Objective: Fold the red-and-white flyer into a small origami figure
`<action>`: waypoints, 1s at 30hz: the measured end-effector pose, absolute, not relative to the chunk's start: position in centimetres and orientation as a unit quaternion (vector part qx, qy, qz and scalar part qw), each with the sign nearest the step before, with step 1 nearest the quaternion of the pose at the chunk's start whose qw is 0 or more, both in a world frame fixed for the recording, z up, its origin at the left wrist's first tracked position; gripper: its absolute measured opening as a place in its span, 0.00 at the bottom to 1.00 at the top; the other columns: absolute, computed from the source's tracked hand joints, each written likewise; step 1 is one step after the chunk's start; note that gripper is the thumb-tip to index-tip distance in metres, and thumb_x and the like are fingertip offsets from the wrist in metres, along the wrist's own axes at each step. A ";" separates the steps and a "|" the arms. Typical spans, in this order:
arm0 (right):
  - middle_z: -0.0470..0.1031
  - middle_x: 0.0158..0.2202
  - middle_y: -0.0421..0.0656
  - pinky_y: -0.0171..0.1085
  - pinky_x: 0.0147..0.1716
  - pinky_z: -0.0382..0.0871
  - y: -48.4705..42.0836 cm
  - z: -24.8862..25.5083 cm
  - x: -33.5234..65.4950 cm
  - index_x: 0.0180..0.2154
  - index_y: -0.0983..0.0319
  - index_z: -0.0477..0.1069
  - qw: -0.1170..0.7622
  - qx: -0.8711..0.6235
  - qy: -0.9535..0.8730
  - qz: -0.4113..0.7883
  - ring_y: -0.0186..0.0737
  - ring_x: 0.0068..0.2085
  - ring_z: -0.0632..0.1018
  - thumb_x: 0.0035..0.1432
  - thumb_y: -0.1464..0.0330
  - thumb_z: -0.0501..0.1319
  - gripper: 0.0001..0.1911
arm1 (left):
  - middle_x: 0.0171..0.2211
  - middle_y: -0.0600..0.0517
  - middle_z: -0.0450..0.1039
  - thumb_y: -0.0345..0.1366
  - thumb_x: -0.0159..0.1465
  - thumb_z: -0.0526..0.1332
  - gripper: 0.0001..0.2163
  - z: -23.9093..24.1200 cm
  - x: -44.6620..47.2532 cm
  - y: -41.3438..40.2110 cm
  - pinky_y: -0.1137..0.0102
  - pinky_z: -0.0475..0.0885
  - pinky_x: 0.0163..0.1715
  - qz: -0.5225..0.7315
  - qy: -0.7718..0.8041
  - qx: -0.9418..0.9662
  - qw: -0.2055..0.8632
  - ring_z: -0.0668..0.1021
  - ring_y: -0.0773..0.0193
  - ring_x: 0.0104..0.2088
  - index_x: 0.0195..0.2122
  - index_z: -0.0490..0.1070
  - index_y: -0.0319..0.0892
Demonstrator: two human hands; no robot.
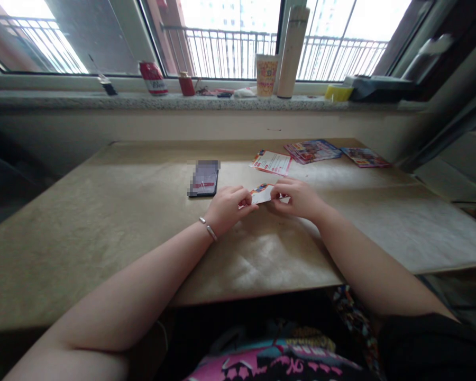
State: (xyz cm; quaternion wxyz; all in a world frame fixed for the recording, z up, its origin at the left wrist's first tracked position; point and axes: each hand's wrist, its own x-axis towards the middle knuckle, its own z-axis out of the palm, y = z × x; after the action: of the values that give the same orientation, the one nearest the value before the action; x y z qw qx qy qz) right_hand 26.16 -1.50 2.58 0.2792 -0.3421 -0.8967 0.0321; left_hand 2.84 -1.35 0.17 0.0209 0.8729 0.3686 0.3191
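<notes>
Between my two hands is a small white paper card (pixel 262 197) with a coloured print along its top edge. My left hand (pixel 230 207), with a silver bangle at the wrist, pinches the card's left end. On the other end, the thumb and fingers of my right hand (pixel 295 197) are closed. The card is held low over the table (pixel 143 227), and the fingers hide both its ends. Just beyond it lies a loose pile of similar white cards (pixel 273 162) with red and orange edges. A phone (pixel 204 178) rests flat to the left of my left hand.
A stack of colourful printed leaflets (pixel 314 150) and another leaflet pile (pixel 365 157) lie at the back right. On the window sill (pixel 222 103) stand a red can (pixel 153 78), a red bottle (pixel 186 84), a patterned paper cup (pixel 266 76), a tall flask (pixel 292 53) and a yellow object (pixel 338 93).
</notes>
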 end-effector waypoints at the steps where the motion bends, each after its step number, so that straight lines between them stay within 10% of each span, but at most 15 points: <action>1: 0.71 0.29 0.41 0.34 0.34 0.62 -1.5 2.5 26.1 0.28 0.60 0.70 0.280 -0.341 -0.897 0.032 0.36 0.32 0.70 0.49 0.75 0.58 0.05 | 0.26 0.55 0.70 0.41 0.58 0.66 0.12 0.1 2.8 -1.3 0.71 0.62 0.31 0.317 0.370 0.873 0.016 0.70 0.67 0.27 0.26 0.67 0.41; 14: 0.72 0.31 0.41 0.34 0.32 0.58 -1.7 2.0 25.8 0.30 0.60 0.70 0.245 -0.379 -0.892 -0.027 0.36 0.32 0.70 0.51 0.72 0.58 0.04 | 0.25 0.54 0.68 0.46 0.60 0.64 0.15 0.1 2.0 -0.8 0.71 0.61 0.30 0.271 0.408 0.871 -0.028 0.69 0.65 0.27 0.25 0.67 0.41; 30: 0.75 0.35 0.44 0.36 0.33 0.60 -2.5 2.3 25.2 0.33 0.60 0.72 0.291 -0.489 -0.813 -0.126 0.41 0.37 0.73 0.57 0.68 0.56 0.06 | 0.42 0.49 0.69 0.32 0.61 0.59 0.20 0.0 2.1 -1.3 0.68 0.72 0.41 0.350 0.393 0.850 0.002 0.74 0.66 0.35 0.55 0.64 0.43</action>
State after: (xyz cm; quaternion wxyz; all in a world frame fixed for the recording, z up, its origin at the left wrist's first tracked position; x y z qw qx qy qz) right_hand 25.23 -2.51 2.32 0.2908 -0.4890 -0.8127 -0.1260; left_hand 2.08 -1.33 -0.02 0.0024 0.8504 0.3930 0.3499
